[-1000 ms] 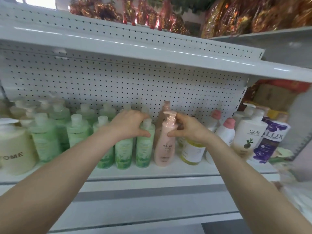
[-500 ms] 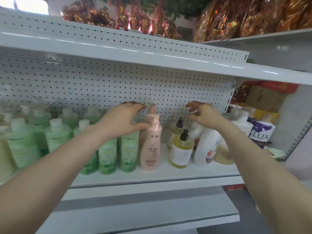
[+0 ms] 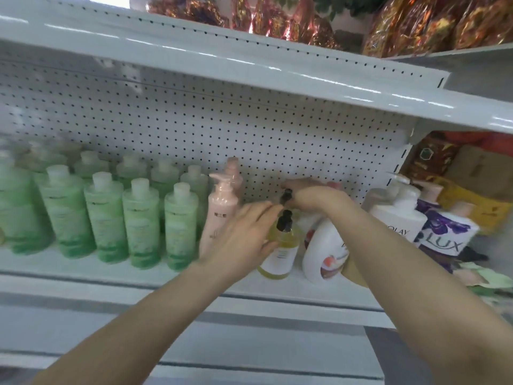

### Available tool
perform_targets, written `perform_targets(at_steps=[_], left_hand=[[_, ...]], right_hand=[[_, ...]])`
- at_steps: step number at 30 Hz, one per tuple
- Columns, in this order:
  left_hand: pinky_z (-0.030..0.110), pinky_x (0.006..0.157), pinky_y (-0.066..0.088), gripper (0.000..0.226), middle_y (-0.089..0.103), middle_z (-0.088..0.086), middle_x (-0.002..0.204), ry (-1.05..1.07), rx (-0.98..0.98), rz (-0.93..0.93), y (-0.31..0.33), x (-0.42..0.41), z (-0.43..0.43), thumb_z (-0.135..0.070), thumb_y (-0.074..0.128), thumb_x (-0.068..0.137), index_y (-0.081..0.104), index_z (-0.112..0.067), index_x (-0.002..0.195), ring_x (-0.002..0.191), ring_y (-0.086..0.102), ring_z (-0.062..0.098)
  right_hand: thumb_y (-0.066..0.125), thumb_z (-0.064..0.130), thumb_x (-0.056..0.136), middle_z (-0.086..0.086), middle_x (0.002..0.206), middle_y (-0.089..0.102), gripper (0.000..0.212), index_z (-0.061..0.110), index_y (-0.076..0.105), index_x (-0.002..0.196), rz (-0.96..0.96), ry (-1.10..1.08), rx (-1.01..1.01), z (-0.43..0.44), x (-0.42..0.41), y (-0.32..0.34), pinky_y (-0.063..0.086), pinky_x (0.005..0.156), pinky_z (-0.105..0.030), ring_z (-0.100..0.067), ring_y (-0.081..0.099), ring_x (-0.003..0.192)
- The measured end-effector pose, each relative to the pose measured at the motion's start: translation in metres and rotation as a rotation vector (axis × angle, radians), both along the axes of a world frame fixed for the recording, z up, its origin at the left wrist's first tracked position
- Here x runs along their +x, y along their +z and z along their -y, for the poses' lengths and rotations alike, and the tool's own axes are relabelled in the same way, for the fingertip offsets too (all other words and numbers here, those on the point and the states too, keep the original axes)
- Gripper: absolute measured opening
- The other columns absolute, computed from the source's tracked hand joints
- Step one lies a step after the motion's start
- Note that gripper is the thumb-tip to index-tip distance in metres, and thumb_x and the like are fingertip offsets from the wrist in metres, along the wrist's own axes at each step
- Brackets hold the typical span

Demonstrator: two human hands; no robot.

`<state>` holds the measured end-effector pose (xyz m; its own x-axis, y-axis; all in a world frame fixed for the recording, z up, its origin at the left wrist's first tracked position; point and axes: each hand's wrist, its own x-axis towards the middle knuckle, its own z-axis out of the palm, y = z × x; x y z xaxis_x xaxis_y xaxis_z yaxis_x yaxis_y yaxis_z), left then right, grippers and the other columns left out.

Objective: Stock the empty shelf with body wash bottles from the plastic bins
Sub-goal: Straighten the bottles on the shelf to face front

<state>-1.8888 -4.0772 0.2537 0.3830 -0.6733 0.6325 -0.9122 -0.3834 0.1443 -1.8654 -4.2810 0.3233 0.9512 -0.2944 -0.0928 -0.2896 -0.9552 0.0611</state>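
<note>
The likeliest mishap was a topple along the right end of the white metal shelf (image 3: 138, 276), where the containers stood crowded. The round clear bottle of yellow liquid with a black pump (image 3: 279, 251) stood near the front edge, just beside the white bottle with a fruit label (image 3: 322, 245). A sideways tug on either pump could have knocked one into the other, or tipped the yellow one off the front lip. The tall pale pink pump bottle (image 3: 222, 212) on its other side was narrow and would probably have gone over from a nudge of the wrist. Pump heads also make poor handles (they can turn or lift under a pull), so a bottle carried by one might have slipped.

The left hand (image 3: 244, 237) was partly closed. Its fingers (image 3: 263, 211) reached along behind the neck of the yellow bottle and its thumb lay on the shoulder, so it held the bottle loosely between them. The right hand (image 3: 313, 195) was curled tighter, its fingertips pinching the second black pump head (image 3: 286, 196) just behind; that bottle's body was hidden.

The body wash stock already stood on the shelf: rows of translucent green bottles with white caps (image 3: 141, 220) filled the left, and the white Olay pump bottle (image 3: 397, 220) stood at the right. No plastic bin was in view.
</note>
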Motion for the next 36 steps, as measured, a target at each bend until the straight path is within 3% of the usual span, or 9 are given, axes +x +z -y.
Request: perform_targets(at_steps=[3,6,10,12,18,29,32,36], left_hand=[[0.029,0.112,0.025,0.086,0.029,0.005,0.152,0.066,0.008,-0.226,-0.034,-0.009,0.018,-0.041,0.067,0.085,0.021,-0.013,0.151,0.138,0.031,0.022],[0.025,0.111,0.022,0.099,0.022,0.002,0.156,0.149,-0.042,-0.502,-0.054,-0.012,0.034,-0.041,0.072,0.081,0.009,-0.012,0.152,0.142,0.024,0.019],[0.021,0.089,0.037,0.093,0.051,-0.001,0.136,0.194,-0.11,-0.749,-0.071,-0.008,0.05,-0.042,0.08,0.07,0.024,-0.021,0.142,0.122,0.051,0.018],[0.021,0.086,0.04,0.092,0.056,-0.003,0.13,0.193,-0.134,-0.811,-0.076,-0.007,0.055,-0.041,0.081,0.07,0.026,-0.024,0.141,0.116,0.056,0.018],[0.02,0.086,0.041,0.078,0.059,-0.006,0.126,0.206,-0.253,-0.819,-0.083,-0.013,0.053,-0.036,0.08,0.072,0.034,-0.023,0.134,0.113,0.057,0.015],[0.013,0.083,0.035,0.07,0.05,-0.02,0.107,0.216,-0.357,-0.787,-0.084,-0.021,0.032,-0.031,0.083,0.069,0.042,-0.026,0.125,0.099,0.049,0.001],[0.014,0.085,0.036,0.072,0.053,-0.019,0.11,0.219,-0.368,-0.778,-0.085,-0.023,0.031,-0.031,0.084,0.068,0.042,-0.028,0.126,0.098,0.047,-0.002],[0.018,0.086,0.04,0.075,0.059,-0.015,0.119,0.22,-0.372,-0.766,-0.088,-0.022,0.03,-0.032,0.084,0.067,0.042,-0.029,0.129,0.106,0.055,0.005]], right_hand=[[0.059,0.033,0.093,-0.005,0.111,0.061,0.042,0.016,0.052,0.131,-0.034,0.046,-0.028,0.003,0.004,-0.004,0.052,0.078,-0.034,-0.024,0.06,0.094],[0.056,0.029,0.095,-0.007,0.125,0.059,0.049,0.017,0.046,0.141,-0.065,0.067,-0.027,0.005,0.01,-0.009,0.047,0.078,-0.03,-0.026,0.06,0.105],[0.058,0.026,0.095,-0.01,0.12,0.06,0.043,0.011,0.048,0.135,-0.07,0.093,-0.067,0.005,0.012,-0.01,0.044,0.075,-0.03,-0.024,0.056,0.094],[0.06,0.024,0.094,-0.01,0.117,0.06,0.04,0.01,0.051,0.13,-0.059,0.094,-0.074,0.005,0.013,-0.011,0.047,0.081,-0.032,-0.024,0.058,0.097],[0.06,0.024,0.095,-0.005,0.122,0.062,0.034,0.018,0.056,0.128,0.028,0.101,-0.002,0.01,0.015,-0.01,0.042,0.075,-0.027,-0.019,0.054,0.092],[0.054,0.025,0.098,-0.006,0.129,0.06,0.034,0.019,0.057,0.131,0.102,0.118,0.096,-0.006,0.013,-0.015,0.043,0.081,-0.027,-0.025,0.057,0.11],[0.055,0.027,0.097,-0.007,0.133,0.058,0.04,0.021,0.052,0.137,0.154,0.101,0.148,-0.009,0.011,-0.021,0.045,0.09,-0.03,-0.027,0.056,0.114],[0.067,0.034,0.091,-0.008,0.144,0.049,0.067,0.021,0.036,0.148,0.152,0.08,0.263,-0.006,0.003,-0.022,0.041,0.094,-0.03,-0.028,0.052,0.124]])
